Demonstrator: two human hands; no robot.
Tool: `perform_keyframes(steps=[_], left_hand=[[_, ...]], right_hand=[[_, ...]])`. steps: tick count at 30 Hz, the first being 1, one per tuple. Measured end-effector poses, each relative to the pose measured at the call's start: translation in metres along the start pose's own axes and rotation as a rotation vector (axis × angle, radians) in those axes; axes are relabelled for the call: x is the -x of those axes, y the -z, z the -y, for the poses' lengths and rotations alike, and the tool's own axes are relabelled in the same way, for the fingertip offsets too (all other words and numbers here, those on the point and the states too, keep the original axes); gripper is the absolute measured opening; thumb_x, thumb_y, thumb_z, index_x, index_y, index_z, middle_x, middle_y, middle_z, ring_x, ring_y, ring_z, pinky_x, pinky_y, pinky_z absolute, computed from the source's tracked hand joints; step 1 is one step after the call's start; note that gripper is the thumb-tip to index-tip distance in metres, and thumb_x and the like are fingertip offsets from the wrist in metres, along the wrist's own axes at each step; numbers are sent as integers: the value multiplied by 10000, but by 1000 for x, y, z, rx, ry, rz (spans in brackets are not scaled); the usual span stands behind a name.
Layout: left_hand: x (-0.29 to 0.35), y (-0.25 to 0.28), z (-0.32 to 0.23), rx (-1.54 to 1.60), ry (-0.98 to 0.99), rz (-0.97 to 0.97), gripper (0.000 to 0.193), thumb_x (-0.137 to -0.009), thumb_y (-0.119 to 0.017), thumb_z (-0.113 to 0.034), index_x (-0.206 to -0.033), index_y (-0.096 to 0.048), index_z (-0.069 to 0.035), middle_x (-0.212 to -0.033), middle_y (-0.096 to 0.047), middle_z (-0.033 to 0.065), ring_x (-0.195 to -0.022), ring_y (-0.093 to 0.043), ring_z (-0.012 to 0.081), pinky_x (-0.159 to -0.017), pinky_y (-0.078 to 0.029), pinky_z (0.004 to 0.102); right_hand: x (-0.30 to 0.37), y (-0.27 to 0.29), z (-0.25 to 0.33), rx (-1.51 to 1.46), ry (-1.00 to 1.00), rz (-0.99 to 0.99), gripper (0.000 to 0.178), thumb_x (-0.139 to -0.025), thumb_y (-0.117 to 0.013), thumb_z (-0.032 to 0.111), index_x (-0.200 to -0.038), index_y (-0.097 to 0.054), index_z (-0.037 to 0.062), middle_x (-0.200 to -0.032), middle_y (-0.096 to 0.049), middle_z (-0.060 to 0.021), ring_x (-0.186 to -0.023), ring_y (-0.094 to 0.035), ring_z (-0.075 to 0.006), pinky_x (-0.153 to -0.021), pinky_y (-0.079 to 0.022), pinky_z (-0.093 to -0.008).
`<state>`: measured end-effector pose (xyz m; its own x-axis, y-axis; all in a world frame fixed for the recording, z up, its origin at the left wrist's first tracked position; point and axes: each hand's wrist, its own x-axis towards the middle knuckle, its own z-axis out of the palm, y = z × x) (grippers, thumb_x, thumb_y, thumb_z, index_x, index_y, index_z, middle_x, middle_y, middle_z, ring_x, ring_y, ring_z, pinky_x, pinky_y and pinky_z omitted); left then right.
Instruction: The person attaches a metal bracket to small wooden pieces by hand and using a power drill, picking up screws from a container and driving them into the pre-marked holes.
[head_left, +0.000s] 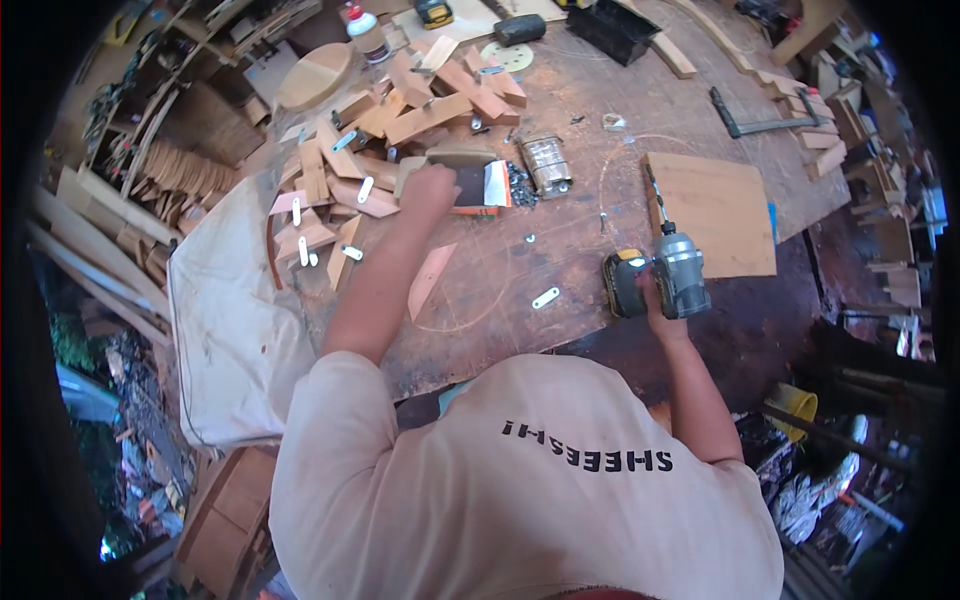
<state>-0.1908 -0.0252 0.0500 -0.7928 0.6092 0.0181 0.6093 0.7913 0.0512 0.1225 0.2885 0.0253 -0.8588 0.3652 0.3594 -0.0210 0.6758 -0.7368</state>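
My left hand [432, 192] is curled at the left end of an open cardboard box [478, 211] on the workbench; its fingertips are partly hidden, and what they hold, if anything, does not show. In my right hand [655, 298] is a cordless drill [682, 272] with a yellow-and-black battery, its long bit pointing away from me. The drill is at the near left edge of a flat square wooden board [718, 215]. Between my hands lie a small white metal plate with holes [546, 298] and a slanted-end wood piece [432, 280].
Angled wood blocks [428, 118] are heaped beyond my left hand, several bearing white plates. Small dark screws [519, 188] lie beside a wire-bound block [545, 165]. A glue bottle [367, 35], a mallet [520, 29], a black tray [612, 30] and a clamp [765, 125] lie farther off.
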Motion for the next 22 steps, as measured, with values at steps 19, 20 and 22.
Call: perform_keyframes(steps=[19,20,22], left_hand=[[-34,4,25,-2,-101,192,120,-738,-743,-204,-834,-701,-147,-952,-694,97,-915,-667,284,-771,-525,424],[-36,2,26,-1,-89,212,115,-740,-737,-200,-833,-703,-142,-953,-695,99,-912,-667,285,-770,-526,425],[-41,-6,34,52,-78,224,136,-733,-742,-213,-829,-703,-126,-965,-696,103,-907,-667,296,-780,-529,425]], right_hand=[[-9,-5,47,-242,-310,-201,93,-912,-631,136,-910,-588,54,-775,-602,-20,-735,-591,-124,-698,-482,-298],[-10,-6,48,-269,-301,-202,97,-914,-631,141,-910,-590,54,-771,-604,-21,-735,-592,-125,-698,-482,-297],[-9,-7,49,-299,-277,-199,111,-920,-623,157,-911,-592,51,-776,-611,-25,-746,-601,-127,-699,-484,-295]])
